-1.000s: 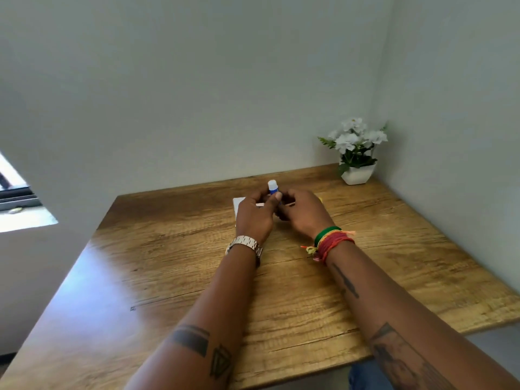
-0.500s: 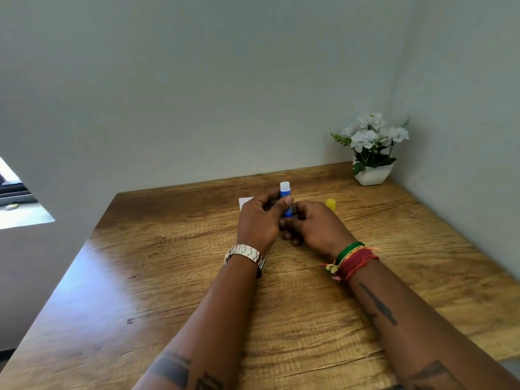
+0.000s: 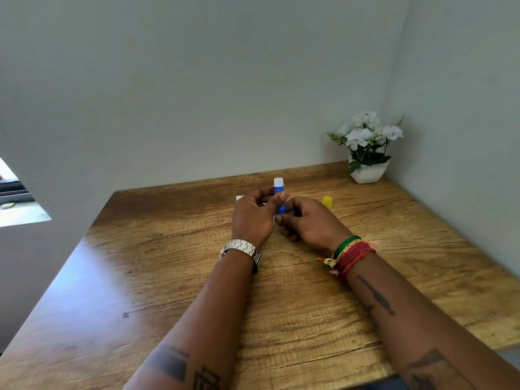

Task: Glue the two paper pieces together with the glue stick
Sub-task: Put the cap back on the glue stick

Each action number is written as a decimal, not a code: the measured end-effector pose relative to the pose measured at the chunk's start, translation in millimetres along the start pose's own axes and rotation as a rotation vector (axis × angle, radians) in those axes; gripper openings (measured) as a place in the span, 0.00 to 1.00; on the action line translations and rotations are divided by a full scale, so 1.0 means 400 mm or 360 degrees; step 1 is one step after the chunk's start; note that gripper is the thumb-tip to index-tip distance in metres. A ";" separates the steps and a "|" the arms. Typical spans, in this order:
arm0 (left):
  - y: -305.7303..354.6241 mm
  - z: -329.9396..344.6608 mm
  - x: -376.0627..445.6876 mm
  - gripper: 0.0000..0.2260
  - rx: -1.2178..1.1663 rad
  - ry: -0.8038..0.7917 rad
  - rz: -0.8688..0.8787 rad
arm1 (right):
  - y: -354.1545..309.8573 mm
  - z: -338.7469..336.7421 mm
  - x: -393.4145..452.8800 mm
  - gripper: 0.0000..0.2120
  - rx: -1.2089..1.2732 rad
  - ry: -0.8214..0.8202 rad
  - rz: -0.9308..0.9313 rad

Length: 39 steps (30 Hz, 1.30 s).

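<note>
glue stick (image 3: 279,199) upright btwn both hands

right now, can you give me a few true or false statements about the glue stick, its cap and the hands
1. The glue stick stands upright with its white tip up. True.
2. The yellow cap is on the stick. False: it sits on the table, right of the hands.
3. The left hand holds the stick. True.
4. The flower pot is at the table's near left corner. False: far right corner.
5. The right hand wears a metal watch. False: the left wrist does.

Wooden table (image 3: 168,277); yellow cap (image 3: 327,201), flowerpot (image 3: 368,173) on it.
</note>
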<state>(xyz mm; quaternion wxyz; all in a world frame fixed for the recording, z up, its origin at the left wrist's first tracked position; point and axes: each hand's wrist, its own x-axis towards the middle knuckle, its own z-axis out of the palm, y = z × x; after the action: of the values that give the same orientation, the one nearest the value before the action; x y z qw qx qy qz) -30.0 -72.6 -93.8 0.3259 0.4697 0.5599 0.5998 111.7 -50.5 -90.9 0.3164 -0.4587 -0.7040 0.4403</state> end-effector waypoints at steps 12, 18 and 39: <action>0.000 -0.004 -0.013 0.08 -0.0024 0.0033 0.0039 | 0.001 0.001 -0.006 0.10 0.0052 -0.0104 -0.0064; -0.005 0.001 -0.008 0.10 -0.0007 0.0007 0.0030 | 0.004 0.005 -0.001 0.14 -0.0002 0.0084 0.0010; 0.000 0.003 -0.012 0.14 0.0147 0.0066 0.0109 | -0.005 0.005 -0.010 0.12 0.0123 0.0018 -0.0050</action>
<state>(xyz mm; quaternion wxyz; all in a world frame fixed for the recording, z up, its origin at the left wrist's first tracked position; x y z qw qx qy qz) -27.4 -76.6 -94.9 0.2715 0.4906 0.5772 0.5936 110.8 -55.0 -90.1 0.3449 -0.4375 -0.6918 0.4594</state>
